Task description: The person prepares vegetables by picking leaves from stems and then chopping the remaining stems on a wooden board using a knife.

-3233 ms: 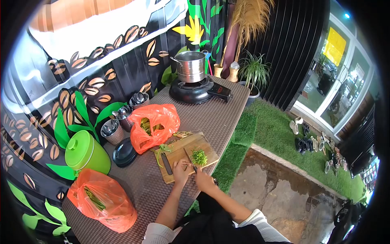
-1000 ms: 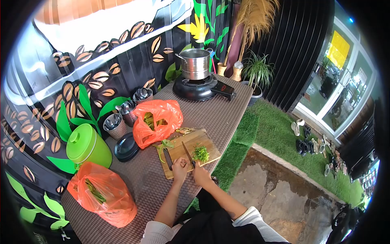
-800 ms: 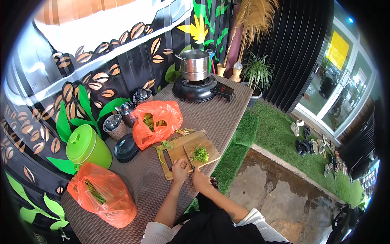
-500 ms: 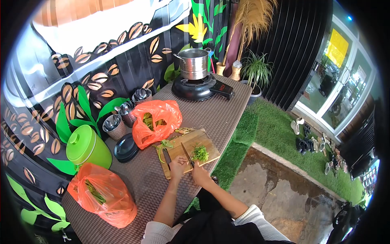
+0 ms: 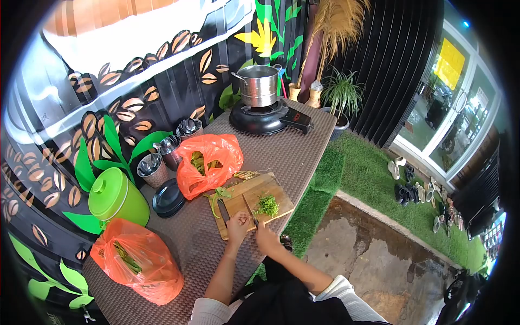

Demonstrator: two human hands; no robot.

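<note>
On the wooden cutting board (image 5: 236, 205) lies a small pile of chopped green herbs (image 5: 267, 205). My right hand (image 5: 267, 239) is closed round the handle of a knife (image 5: 249, 207), whose blade points away from me over the board, left of the pile. Just left of the knife, my left hand (image 5: 237, 228) has its fingers drawn together at the board's near edge. Whatever those fingers hold is too small to make out. Uncut green stems (image 5: 219, 195) lie along the board's left side, beside a dark narrow strip (image 5: 222, 210).
Behind the board sits an open orange plastic bag (image 5: 219, 146) of greens; a second orange bag (image 5: 157, 271) stands near left. Dark plates (image 5: 168, 197), a green lidded bucket (image 5: 130, 200) and cutlery cups (image 5: 152, 169) line the wall. A steel pot (image 5: 259, 89) rests on a black stove (image 5: 257, 120).
Both hands and the knife stay over the same part of the board, with only a very slight shift. The chopped pile and the bags look the same.
</note>
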